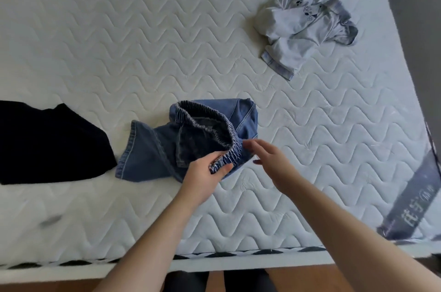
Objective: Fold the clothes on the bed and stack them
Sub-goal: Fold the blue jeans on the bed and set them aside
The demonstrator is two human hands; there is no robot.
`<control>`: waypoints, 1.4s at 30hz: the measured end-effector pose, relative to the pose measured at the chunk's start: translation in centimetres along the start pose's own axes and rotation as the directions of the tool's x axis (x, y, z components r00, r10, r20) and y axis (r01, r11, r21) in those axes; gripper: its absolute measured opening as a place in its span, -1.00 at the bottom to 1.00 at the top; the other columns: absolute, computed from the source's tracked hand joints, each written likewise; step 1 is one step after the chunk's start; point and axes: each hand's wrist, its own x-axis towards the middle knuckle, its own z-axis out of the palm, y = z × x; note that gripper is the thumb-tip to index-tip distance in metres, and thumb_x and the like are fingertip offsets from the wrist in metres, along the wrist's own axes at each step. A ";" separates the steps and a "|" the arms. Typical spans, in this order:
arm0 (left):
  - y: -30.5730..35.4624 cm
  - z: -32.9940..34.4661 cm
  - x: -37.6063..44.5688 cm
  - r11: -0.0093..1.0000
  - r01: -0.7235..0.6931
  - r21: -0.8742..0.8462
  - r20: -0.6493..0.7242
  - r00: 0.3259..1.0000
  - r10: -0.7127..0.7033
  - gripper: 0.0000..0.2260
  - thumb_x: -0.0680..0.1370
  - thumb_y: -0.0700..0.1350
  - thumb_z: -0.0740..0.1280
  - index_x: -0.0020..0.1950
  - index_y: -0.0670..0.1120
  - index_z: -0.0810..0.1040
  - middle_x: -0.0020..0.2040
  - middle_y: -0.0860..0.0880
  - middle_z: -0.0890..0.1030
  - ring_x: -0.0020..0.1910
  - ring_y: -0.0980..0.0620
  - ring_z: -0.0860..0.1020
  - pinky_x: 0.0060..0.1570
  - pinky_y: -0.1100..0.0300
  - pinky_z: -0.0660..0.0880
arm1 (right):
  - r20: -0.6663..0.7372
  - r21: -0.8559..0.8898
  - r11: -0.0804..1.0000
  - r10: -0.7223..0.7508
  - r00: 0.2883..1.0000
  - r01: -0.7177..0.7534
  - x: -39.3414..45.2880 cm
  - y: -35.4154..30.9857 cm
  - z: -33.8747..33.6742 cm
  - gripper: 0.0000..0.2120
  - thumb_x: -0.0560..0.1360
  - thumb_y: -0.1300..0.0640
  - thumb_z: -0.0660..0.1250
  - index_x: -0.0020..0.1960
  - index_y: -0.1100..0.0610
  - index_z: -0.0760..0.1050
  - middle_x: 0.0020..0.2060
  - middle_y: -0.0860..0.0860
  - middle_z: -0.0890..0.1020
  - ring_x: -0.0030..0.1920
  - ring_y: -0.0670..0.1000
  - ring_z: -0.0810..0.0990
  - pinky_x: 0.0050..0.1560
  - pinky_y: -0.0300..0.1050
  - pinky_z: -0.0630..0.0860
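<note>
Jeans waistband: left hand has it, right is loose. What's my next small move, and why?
Probably bring the right hand onto the elastic waistband beside the left hand. The left pinches the jeans alone, the right hovers open at the band, and the denim lies bunched on the mattress, so two grips could spread it flat.

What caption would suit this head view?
Left hand pinches denim shorts' waistband; right hand hovers open beside it.

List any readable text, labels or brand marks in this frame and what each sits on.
Grey band on the mattress at the right edge: pale printed characters, too blurred to read.
White T-shirt: small dark printed figures, no legible words.
Blue jeans: no text or label showing.
Black garment: no text showing.
</note>
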 end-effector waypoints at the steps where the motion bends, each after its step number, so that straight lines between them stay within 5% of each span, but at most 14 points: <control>1: 0.9 0.0 -0.7 1.000 -0.015 0.006 -0.003 1.000 0.015 -0.79 0.50 -0.06 0.46 0.13 -0.01 0.64 -0.14 0.34 0.63 -0.09 0.38 0.58 -0.10 0.56 0.39 | 0.022 0.017 1.000 0.003 1.000 -0.004 -0.9 -0.6 0.1 -0.75 0.64 0.01 0.15 0.14 -0.06 0.60 0.09 -0.04 0.65 0.14 -0.03 0.58 0.16 -0.05 0.52; 4: 3.9 -0.6 -2.6 0.997 -0.035 -0.070 0.008 0.999 0.036 -0.73 0.47 0.07 0.47 0.15 0.12 0.62 -0.06 0.35 0.65 -0.03 0.37 0.59 -0.04 0.54 0.39 | 0.093 0.160 0.987 0.018 0.995 -0.033 -3.9 -2.5 0.2 -0.60 0.62 -0.16 0.10 0.26 0.04 0.54 0.17 0.05 0.63 0.20 0.05 0.57 0.27 0.00 0.49; 6: 6.5 -1.0 -3.6 0.954 0.045 -0.297 0.184 0.983 0.012 -0.70 0.52 0.15 0.35 0.23 0.14 0.59 0.13 0.17 0.66 0.17 0.20 0.58 0.12 0.41 0.43 | 0.145 0.244 0.969 0.007 0.989 -0.042 -5.9 -3.9 -0.1 -0.43 0.48 -0.35 0.11 0.28 -0.01 0.52 0.17 0.00 0.64 0.20 0.01 0.59 0.26 -0.05 0.48; 8: 8.3 -1.4 -4.4 0.802 0.210 -0.559 0.349 0.937 -0.002 -0.66 0.59 0.00 0.19 0.30 -0.01 0.58 0.26 -0.05 0.61 0.31 0.00 0.53 0.22 0.23 0.47 | 0.181 0.264 0.964 -0.031 0.983 -0.018 -8.0 -5.2 -0.4 -0.41 0.33 -0.46 0.14 0.19 -0.17 0.56 0.11 -0.11 0.67 0.16 -0.07 0.61 0.25 -0.09 0.47; 10: 10.2 -2.0 -5.1 0.723 0.276 -0.633 0.406 0.914 0.006 -0.57 0.53 -0.23 0.08 0.29 -0.08 0.60 0.27 -0.13 0.60 0.30 -0.06 0.53 0.22 0.14 0.49 | 0.206 0.267 0.964 -0.065 0.976 0.007 -9.7 -6.3 -1.1 -0.46 0.34 -0.44 0.20 0.22 -0.24 0.52 0.12 -0.17 0.65 0.19 -0.10 0.59 0.30 -0.07 0.44; 13: 13.4 -2.5 -5.9 0.840 0.189 -0.508 0.357 0.934 0.006 -0.53 0.56 -0.42 0.02 0.34 -0.13 0.51 0.29 -0.18 0.57 0.30 -0.04 0.52 0.27 0.09 0.47 | 0.275 0.251 0.963 -0.169 0.946 0.099 -11.8 -7.8 -2.5 -0.42 0.45 -0.27 0.36 0.41 -0.11 0.37 0.23 -0.10 0.60 0.25 -0.10 0.55 0.21 -0.21 0.50; 16: 16.6 -2.5 -6.2 0.946 0.028 -0.324 0.271 0.960 0.064 -0.67 0.64 -0.36 0.14 0.32 -0.10 0.50 0.33 -0.13 0.52 0.29 0.08 0.51 0.29 0.16 0.46 | 0.243 0.269 0.945 -0.255 0.936 0.188 -13.5 -9.2 -3.8 -0.48 0.48 -0.12 0.39 0.37 0.03 0.40 0.21 -0.01 0.62 0.23 -0.07 0.57 0.19 -0.22 0.52; 21: 19.8 -1.2 -6.3 0.966 -0.238 -0.102 0.300 0.918 0.258 -0.64 0.59 -0.29 0.26 0.30 0.07 0.50 0.28 0.10 0.52 0.26 0.26 0.49 0.27 0.39 0.37 | -0.090 0.491 0.852 -0.158 0.983 0.182 -15.1 -10.2 -4.9 -0.83 0.55 0.05 0.26 -0.03 0.11 0.58 -0.19 0.00 0.69 -0.07 0.03 0.63 -0.11 -0.16 0.52; 24: 20.1 -1.1 -5.1 0.959 -0.275 -0.061 0.104 0.954 0.280 -0.70 0.60 -0.23 0.28 0.18 0.14 0.60 0.09 0.17 0.64 0.12 0.23 0.57 0.20 0.29 0.48 | -0.190 0.626 0.766 -0.032 0.981 0.146 -16.2 -10.0 -6.4 -0.82 0.35 0.03 0.23 -0.23 0.10 0.55 -0.28 0.03 0.63 -0.17 0.05 0.56 -0.06 -0.04 0.46; 27: 20.4 -1.8 -2.6 0.957 -0.285 0.057 -0.099 0.952 0.289 -0.67 0.60 -0.20 0.26 0.15 0.25 0.52 0.09 0.14 0.59 0.03 0.29 0.52 0.10 0.27 0.50 | -0.191 0.646 0.750 -0.019 0.981 0.141 -17.3 -9.7 -9.0 -0.79 0.41 0.11 0.22 -0.27 0.13 0.61 -0.25 0.08 0.68 -0.22 0.06 0.65 -0.02 -0.03 0.53; 31: 21.1 -1.1 0.7 0.899 -0.329 0.289 0.153 0.943 0.296 -0.51 0.61 -0.21 0.28 0.51 0.05 0.29 0.47 -0.04 0.31 0.45 0.07 0.29 0.41 0.23 0.20 | -0.119 0.705 0.705 0.008 0.993 0.079 -18.5 -9.4 -12.3 -0.83 0.45 0.17 0.22 -0.13 0.23 0.55 -0.26 0.14 0.69 -0.28 0.08 0.68 -0.13 -0.07 0.60; 34: 22.4 0.0 2.1 0.786 -0.460 0.413 0.411 0.864 0.290 -0.42 0.59 -0.23 0.32 0.54 0.10 0.24 0.57 -0.07 0.13 0.55 0.00 0.11 0.46 0.24 0.01 | -0.041 0.726 0.686 -0.021 0.999 0.044 -19.5 -9.2 -14.5 -0.79 0.35 0.14 0.27 -0.17 0.27 0.59 -0.26 0.18 0.68 -0.28 0.11 0.67 -0.21 -0.08 0.63; 39: 24.0 3.0 2.1 0.532 -0.703 0.472 0.764 0.627 0.151 -0.41 0.47 -0.31 0.32 0.44 0.12 0.38 0.60 -0.01 0.04 0.54 -0.01 0.13 0.49 0.08 0.15 | 0.018 0.726 0.681 -0.157 0.987 0.095 -21.1 -9.1 -17.0 -0.67 0.32 0.08 0.22 -0.16 0.25 0.68 -0.19 0.19 0.70 -0.17 0.10 0.70 -0.20 -0.11 0.62; 42: 24.4 4.6 1.6 0.493 -0.743 0.452 0.799 0.583 0.146 -0.55 0.45 -0.25 0.35 0.31 0.05 0.49 0.56 0.00 0.17 0.49 -0.03 0.25 0.42 0.00 0.24 | 0.036 0.660 0.745 -0.158 0.987 0.095 -21.8 -8.3 -17.9 -0.72 0.37 0.11 0.24 -0.26 0.21 0.69 -0.27 0.13 0.70 -0.25 0.05 0.70 -0.29 -0.17 0.60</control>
